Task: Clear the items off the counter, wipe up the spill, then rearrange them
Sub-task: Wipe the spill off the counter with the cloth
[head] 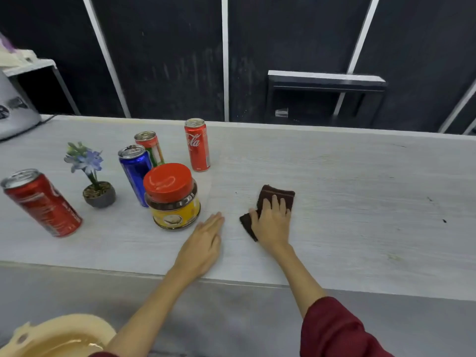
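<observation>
My right hand point(271, 222) presses flat on a dark brown cloth point(279, 195) on the pale counter point(360, 202). My left hand point(203, 243) lies flat and empty on the counter, just right of a jar with a red lid point(171, 195). Grouped at the left stand a blue can point(135, 168), a red and green can point(150, 146), a tall red cola can point(197, 144), a second red can point(41, 202) and a small potted blue flower point(91, 176). I see no clear spill.
A beige plastic basin point(59, 336) sits below the counter's near edge at the bottom left. A grey appliance point(13, 112) with a cable stands at the far left. Dark wall panels rise behind the counter, and a small clear cup point(281, 112) sits on a shelf there.
</observation>
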Demonstrator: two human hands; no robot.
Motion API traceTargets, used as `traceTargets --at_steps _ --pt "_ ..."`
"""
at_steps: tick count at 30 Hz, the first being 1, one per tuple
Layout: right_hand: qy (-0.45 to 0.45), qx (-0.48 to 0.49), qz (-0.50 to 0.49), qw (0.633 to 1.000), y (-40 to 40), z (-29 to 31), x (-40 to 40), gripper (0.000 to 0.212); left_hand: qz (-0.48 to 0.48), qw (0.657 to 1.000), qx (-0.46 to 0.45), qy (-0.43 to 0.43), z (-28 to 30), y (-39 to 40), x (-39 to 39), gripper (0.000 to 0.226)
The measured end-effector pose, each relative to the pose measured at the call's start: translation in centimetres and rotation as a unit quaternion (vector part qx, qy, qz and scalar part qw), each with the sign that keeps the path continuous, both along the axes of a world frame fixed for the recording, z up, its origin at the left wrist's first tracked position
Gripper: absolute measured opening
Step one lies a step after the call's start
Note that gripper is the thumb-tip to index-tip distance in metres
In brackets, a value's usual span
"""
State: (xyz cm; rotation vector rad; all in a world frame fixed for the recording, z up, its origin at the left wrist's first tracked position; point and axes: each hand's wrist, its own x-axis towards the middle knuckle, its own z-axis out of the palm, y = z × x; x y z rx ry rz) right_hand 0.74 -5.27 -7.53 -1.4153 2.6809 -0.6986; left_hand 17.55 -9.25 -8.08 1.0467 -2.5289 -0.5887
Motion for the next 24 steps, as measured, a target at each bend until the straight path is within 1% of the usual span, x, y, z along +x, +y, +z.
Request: traceTargets --at_steps 2,3,4,6,8,11,15,18,20,22,24 --pt "0.037 -0.084 -0.02 0.996 -0.9 -0.2 -0.2 0.027 -0.008 1.0 -0.004 -0.005 -0.1 -0.1 0.1 0.062" --pt "0.042 -0.1 -0.025 0.994 -1.2 -0.2 -0.4 0.02 -0.009 1.0 -0.005 -0.006 -0.1 -0.2 0.2 0.063" --pt "0.036 -0.098 -0.025 0.994 -1.3 0.1 -0.7 0.017 -0.009 1.0 -0.007 -0.003 -0.2 -0.1 0.2 0.062" --pt "0.011 -0.094 -0.005 0.995 -1.6 0.4 -1.0 0.018 -0.011 1.0 -0.005 0.009 -0.1 0.0 0.4 0.055" --pt "-0.001 -0.11 0.021 0.994 -1.4 0.1 -0.8 0.016 -0.012 1.0 -0.002 0.016 0.0 0.3 1.0 0.049" --pt "-0.005 -0.13 0.064 0.989 -0.1 -0.2 0.6 0.014 0.004 1.0 -0.01 0.015 0.0 1.0 2.8 0.049" --pt "-0.006 -0.121 0.152 0.981 2.1 -0.1 3.9 0.012 0.039 0.999 -0.016 -0.004 -0.3 2.2 5.7 0.049" --pt "-0.058 -0.111 0.227 0.966 3.3 0.9 6.9 0.015 0.075 0.997 0.01 0.007 -0.3 3.5 7.7 0.048" --pt "-0.12 -0.108 0.269 0.949 4.0 1.6 9.3 0.017 0.121 0.992 0.029 0.037 -0.1 4.9 9.9 0.049" --pt "-0.184 -0.107 0.318 0.924 4.8 1.9 12.6 0.018 0.195 0.975 0.045 0.096 0.1 6.6 13.0 0.055" --pt "-0.226 -0.088 0.372 0.896 5.4 1.4 16.7 0.019 0.284 0.944 0.061 0.158 0.0 8.8 16.9 0.054"
